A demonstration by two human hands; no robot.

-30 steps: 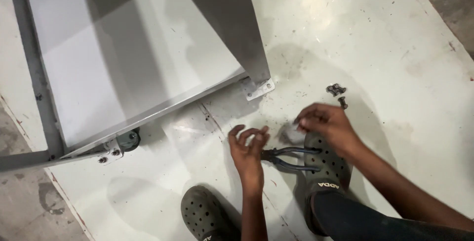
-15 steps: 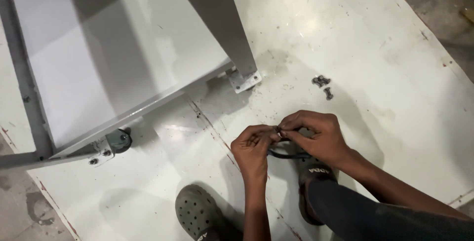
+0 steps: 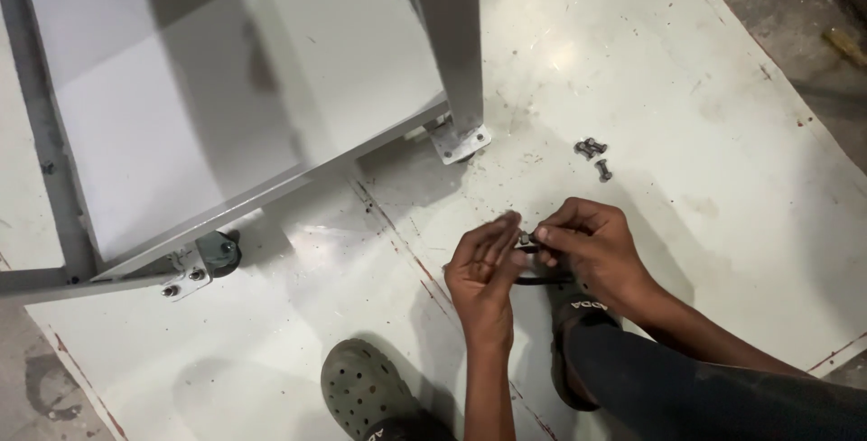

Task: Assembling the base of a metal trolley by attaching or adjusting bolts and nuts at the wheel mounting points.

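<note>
My left hand [image 3: 483,274] and my right hand [image 3: 591,247] meet low in the middle of the head view, above my right shoe [image 3: 573,333]. Together their fingertips pinch a small dark bolt [image 3: 526,241]. A dark tool, apparently pliers [image 3: 542,278], lies under the hands on the white floor panel [image 3: 686,89]; only a thin part of it shows. A few loose bolts [image 3: 592,156] lie on the panel beyond my right hand.
A grey metal frame with a white sheet [image 3: 208,89] stands at the upper left. Its leg ends in a bolted foot plate [image 3: 461,143]. A caster wheel [image 3: 217,251] sits at its near-left corner. My left shoe [image 3: 366,396] is at the bottom.
My two hands came together from slightly apart and now hold the small bolt between their fingertips. The view has shifted, so the frame and bolts sit higher and further right.
</note>
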